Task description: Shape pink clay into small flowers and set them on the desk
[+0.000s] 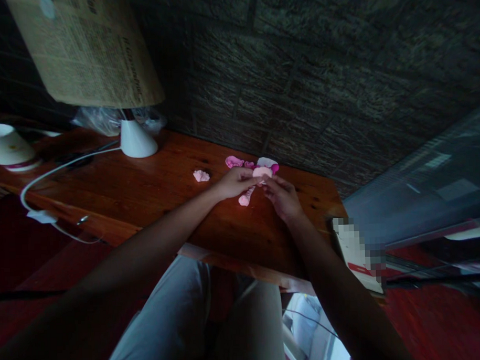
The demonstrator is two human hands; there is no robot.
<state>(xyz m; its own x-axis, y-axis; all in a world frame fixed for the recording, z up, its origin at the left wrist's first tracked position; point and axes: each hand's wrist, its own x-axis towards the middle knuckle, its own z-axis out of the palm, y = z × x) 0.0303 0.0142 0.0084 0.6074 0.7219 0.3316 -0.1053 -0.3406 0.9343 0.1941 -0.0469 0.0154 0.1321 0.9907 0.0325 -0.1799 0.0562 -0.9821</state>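
Between my two hands is a flattened, rounded piece of light pink clay (262, 172). My left hand (235, 183) pinches its left edge, while the fingers of my right hand (282, 195) close on its right side. Just below them a light pink clay strip with a rounded end (244, 200) lies on the table. A crumpled light pink lump (201, 175) rests left of my left hand. Behind my hands are darker pink clay pieces (234, 161), a small magenta piece (275, 168) and a white piece (267, 161), partly hidden.
The wooden table (154, 193) runs along a dark stone wall (323, 77). At the left stand a lamp (138, 139) with a newsprint shade, its white cord (58, 173), and a paper cup (10, 146). A white box (356, 254) sits past the right edge.
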